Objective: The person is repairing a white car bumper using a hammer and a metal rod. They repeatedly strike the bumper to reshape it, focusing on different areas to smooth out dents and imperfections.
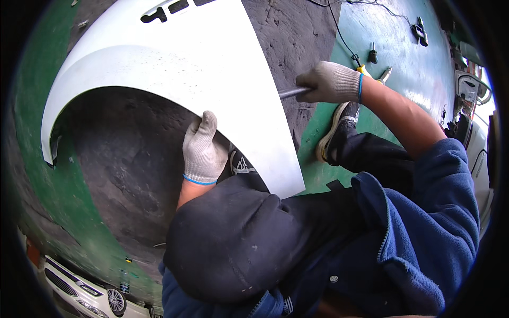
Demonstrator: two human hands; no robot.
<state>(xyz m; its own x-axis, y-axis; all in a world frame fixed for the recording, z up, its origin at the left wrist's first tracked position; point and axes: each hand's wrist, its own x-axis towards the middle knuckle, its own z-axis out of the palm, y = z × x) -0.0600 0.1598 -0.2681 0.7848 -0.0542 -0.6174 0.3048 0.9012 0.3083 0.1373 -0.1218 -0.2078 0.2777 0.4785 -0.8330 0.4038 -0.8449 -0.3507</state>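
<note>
One shoe (pixel 237 161) beside the white fender (pixel 175 66) bears pale lettering.

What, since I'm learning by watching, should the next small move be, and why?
Perhaps press the grey rod gently: the right hand grips it, its far end is hidden behind the white panel, and the left hand holds that panel's arched edge, which may steady it.

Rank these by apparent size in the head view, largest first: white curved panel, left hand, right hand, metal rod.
1. White curved panel
2. Left hand and right hand: too alike to rank
3. Metal rod, judging its visible part only
</note>
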